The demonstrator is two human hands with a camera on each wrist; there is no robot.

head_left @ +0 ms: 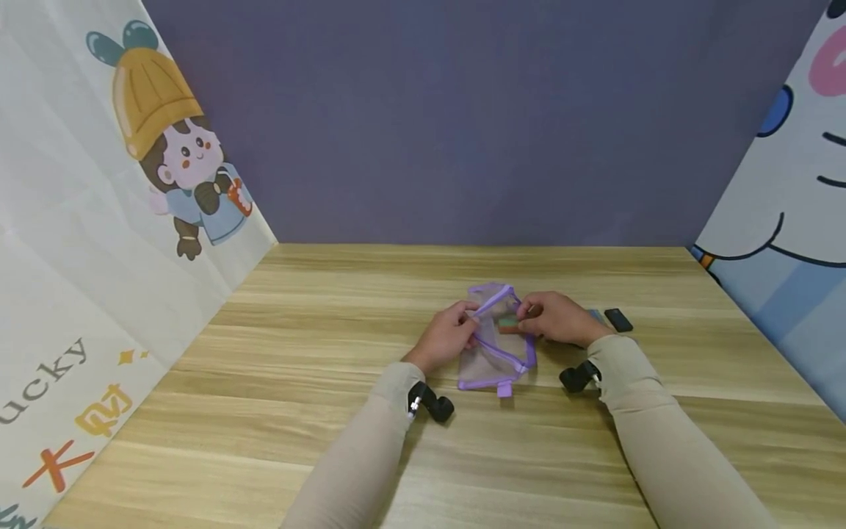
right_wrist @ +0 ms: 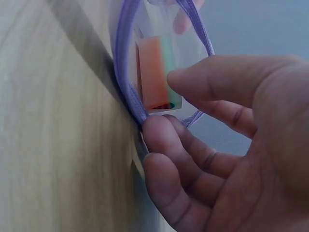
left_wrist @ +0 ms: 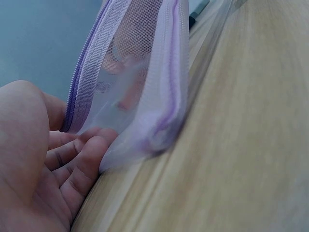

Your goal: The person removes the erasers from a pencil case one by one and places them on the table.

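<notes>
A purple-trimmed mesh zipper pouch [head_left: 492, 349] lies on the table with its mouth spread wide. My left hand [head_left: 448, 334] pinches the zipper edge on the left; in the left wrist view, the thumb lies outside the purple band [left_wrist: 86, 92] and the other fingers curl below it. My right hand [head_left: 557, 317] is at the pouch's right side. Its thumb and index finger pinch a small orange-and-green block [right_wrist: 157, 72] within the mouth, the index fingertip hidden behind the thumb. The remaining right fingers [right_wrist: 166, 150] curl beside the lower rim.
A small black rectangular object [head_left: 618, 319] lies right of my right hand. Beside it, a bluish flat item [head_left: 596, 316] is partly hidden by that hand. The wood-grain table [head_left: 297, 330] meets a dark back panel [head_left: 463, 125], with cartoon-printed sheets at both sides.
</notes>
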